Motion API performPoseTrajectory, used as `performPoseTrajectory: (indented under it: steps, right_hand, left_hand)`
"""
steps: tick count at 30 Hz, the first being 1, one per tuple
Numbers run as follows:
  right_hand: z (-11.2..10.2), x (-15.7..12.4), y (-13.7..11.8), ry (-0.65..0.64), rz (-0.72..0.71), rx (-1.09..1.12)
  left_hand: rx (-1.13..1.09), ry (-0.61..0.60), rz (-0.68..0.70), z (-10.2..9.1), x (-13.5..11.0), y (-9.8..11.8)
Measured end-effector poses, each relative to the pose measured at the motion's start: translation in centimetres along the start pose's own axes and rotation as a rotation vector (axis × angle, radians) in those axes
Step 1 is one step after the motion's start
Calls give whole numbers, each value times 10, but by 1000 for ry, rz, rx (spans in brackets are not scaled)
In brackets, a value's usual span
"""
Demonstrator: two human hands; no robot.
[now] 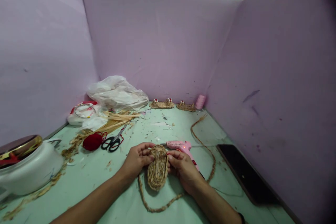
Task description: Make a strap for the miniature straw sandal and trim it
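Note:
A small oval slipper sole of coiled, braided straw (pixel 157 169) is held up between my two hands over the table. My left hand (pixel 138 159) grips its upper left edge, thumb on the face and fingers behind. On the other side, my right hand (pixel 183 168) pinches the right edge near the top; a tiny red bit shows at its fingertips. A straw braid (pixel 151 210) loops on the table below the sole and passes under my right forearm. Just behind my right hand lies a pink glue gun (pixel 181 145) with a small light glowing on it.
Black-handled scissors (pixel 112 142) and a ball of red yarn (pixel 93 141) lie left, near loose straw strips (pixel 118 119). A white pot (pixel 28 171) stands at far left. A dark phone-like slab (pixel 245 173) lies right. Finished-looking straw pieces (pixel 161 104), pink thread (pixel 200 102) and a plastic bag (pixel 118 92) sit at the back.

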State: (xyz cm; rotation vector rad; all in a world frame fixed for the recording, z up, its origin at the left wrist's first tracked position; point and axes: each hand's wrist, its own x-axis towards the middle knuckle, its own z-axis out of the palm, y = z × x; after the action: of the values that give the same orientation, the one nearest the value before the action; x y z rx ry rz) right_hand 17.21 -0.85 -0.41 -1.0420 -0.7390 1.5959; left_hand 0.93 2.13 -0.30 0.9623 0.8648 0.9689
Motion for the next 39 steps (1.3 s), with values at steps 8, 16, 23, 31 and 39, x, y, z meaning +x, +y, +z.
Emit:
performPoseTrajectory:
  steps: [8,16,23,31,39]
  right_hand:
    - [1,5,1,85,25,-2]
    - [3,5,-2,100,52,-7]
    - [1,5,-1,70,68,13]
    - [0,1,-2,59,78,33]
    - [4,-1,-2,106,49,15]
  left_hand:
    - [-17,25,-26,-1,0,0]
    - [-53,73,-8,1,-4,9]
    - [-60,108,-10,1,-3,6]
    - [-3,126,1,-1,0,1]
    - [77,120,-10,2,-1,1]
